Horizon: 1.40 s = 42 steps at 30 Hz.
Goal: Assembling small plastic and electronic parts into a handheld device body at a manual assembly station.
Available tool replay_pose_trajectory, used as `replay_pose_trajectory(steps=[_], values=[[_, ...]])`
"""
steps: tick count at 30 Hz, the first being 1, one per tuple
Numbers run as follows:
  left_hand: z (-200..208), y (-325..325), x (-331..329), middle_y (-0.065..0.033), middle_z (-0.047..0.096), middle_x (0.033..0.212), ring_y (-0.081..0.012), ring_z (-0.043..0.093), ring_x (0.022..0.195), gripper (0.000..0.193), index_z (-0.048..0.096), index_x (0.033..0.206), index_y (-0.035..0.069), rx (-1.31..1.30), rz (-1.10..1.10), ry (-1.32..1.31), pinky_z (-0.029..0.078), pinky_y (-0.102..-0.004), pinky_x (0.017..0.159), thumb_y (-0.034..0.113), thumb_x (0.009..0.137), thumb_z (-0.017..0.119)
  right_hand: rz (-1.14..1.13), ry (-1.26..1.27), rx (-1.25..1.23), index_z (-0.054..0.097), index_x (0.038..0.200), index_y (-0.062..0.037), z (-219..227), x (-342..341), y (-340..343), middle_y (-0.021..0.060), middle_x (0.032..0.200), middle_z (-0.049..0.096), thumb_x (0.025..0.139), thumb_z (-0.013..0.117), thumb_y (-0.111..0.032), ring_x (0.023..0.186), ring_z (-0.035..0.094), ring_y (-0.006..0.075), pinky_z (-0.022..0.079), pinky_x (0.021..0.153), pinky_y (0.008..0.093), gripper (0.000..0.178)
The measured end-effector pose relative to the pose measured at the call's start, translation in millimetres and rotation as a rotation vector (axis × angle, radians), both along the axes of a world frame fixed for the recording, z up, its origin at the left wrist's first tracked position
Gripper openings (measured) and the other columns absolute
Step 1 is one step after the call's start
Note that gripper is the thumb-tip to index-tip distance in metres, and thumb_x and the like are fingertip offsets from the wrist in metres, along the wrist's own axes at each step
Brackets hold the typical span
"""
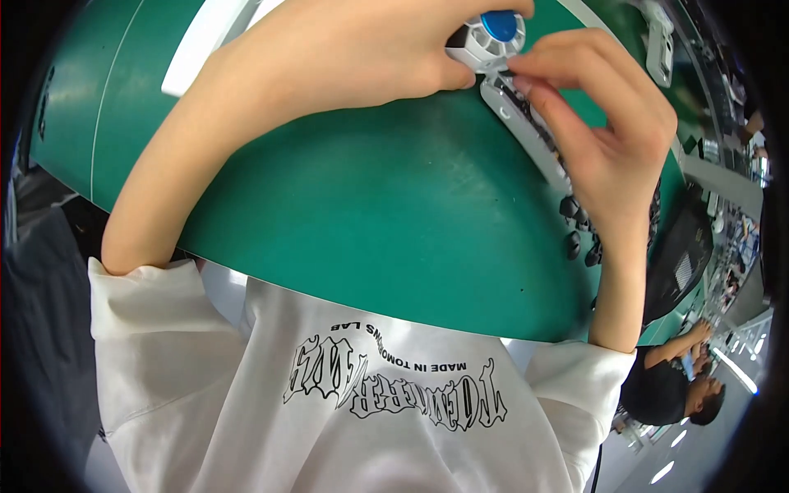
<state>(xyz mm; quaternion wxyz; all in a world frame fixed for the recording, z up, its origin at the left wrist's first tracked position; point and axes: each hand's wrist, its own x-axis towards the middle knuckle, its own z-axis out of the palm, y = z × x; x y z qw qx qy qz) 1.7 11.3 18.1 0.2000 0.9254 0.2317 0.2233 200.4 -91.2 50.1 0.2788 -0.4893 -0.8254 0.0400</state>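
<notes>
Two hands were at work over one green surface [370, 189], in its right part and well away from the near edge. The left hand [411, 49] was bent around one white, ribbed round part with a blue centre [497, 27]; its thumb was below and a finger above, so it had firm hold of this part. The right hand [608, 123] had its thumb and forefinger almost closed together at the lower rim of the same part; whether a small thing was between the tips, I could not tell. Just under these fingertips began one long, pale strip [526, 135] with dark inside, which ran slantwise toward the right end of the near edge. By its lower end were at least four small black rounded pieces [573, 246], partly beside the right forearm.

The surface carried two pale lines, a thin one [100, 123] toward the left edge and a broader one toward the right. One white object [209, 45] lay beyond the left forearm, and one black bag-like thing [678, 263] was at the right. In the room behind, at least one person [666, 386] in black was seen.
</notes>
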Motion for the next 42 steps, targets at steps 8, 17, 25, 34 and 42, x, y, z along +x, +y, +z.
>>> replay_pose_trajectory(steps=[8, 17, 25, 34, 42], values=[[11, 10, 1, -0.0251, 0.068, 0.093, -0.0437, 0.066, 0.09, 0.03, 0.065, 0.103, -0.003, -0.159, -0.296, -0.178, 0.052, -0.0483, 0.079, 0.006, 0.075, 0.072, -0.087, -0.108, 0.149, 0.068, 0.087, 0.0032, -4, -23, -5, 0.0092, 0.081, 0.067, 0.078, 0.079, 0.009, 0.071, 0.067, 0.0197, 0.052, 0.066, 0.0272, 0.015], [5, -23, 9, -0.0148, 0.07, 0.078, -0.0261, 0.068, 0.064, 0.029, 0.07, 0.101, -0.001, -0.233, 0.017, -0.139, 0.051, -0.0373, 0.056, 0.013, 0.076, 0.078, -0.131, -0.277, 0.216, 0.067, 0.082, -0.0021, -3, -7, -6, 0.0045, 0.072, 0.063, 0.073, 0.088, -0.007, 0.064, 0.062, 0.0171, 0.047, 0.058, 0.0279, 0.024], [18, -23, 27, -0.0172, 0.072, 0.085, -0.0322, 0.071, 0.072, 0.034, 0.07, 0.101, -0.003, -0.326, 0.105, 0.147, 0.054, -0.0388, 0.064, 0.005, 0.068, 0.077, -0.025, -0.529, 0.27, 0.063, 0.076, -0.0066, 2, 13, 6, 0.0022, 0.066, 0.054, 0.071, 0.088, -0.026, 0.06, 0.056, 0.0198, 0.043, 0.053, 0.0333, 0.032], [-5, -6, 12, -0.0194, 0.073, 0.101, -0.0379, 0.071, 0.09, 0.048, 0.07, 0.108, -0.003, -0.122, -0.021, -0.102, 0.055, -0.0397, 0.078, -0.001, 0.062, 0.078, 0.089, -0.482, 0.016, 0.058, 0.069, -0.0085, -3, 6, 29, 0.0038, 0.067, 0.059, 0.08, 0.078, -0.039, 0.066, 0.066, 0.0261, 0.05, 0.054, 0.0372, 0.038], [-5, 11, 13, -0.0207, 0.072, 0.11, -0.0409, 0.068, 0.099, 0.058, 0.068, 0.12, 0.001, -0.23, 0.001, -0.031, 0.054, -0.0423, 0.086, 0.004, 0.064, 0.082, 0.116, -0.488, -0.207, 0.069, 0.084, -0.0048, 17, -9, 50, 0.0159, 0.075, 0.071, 0.072, 0.076, -0.019, 0.07, 0.072, 0.0351, 0.057, 0.06, 0.045, 0.019]])
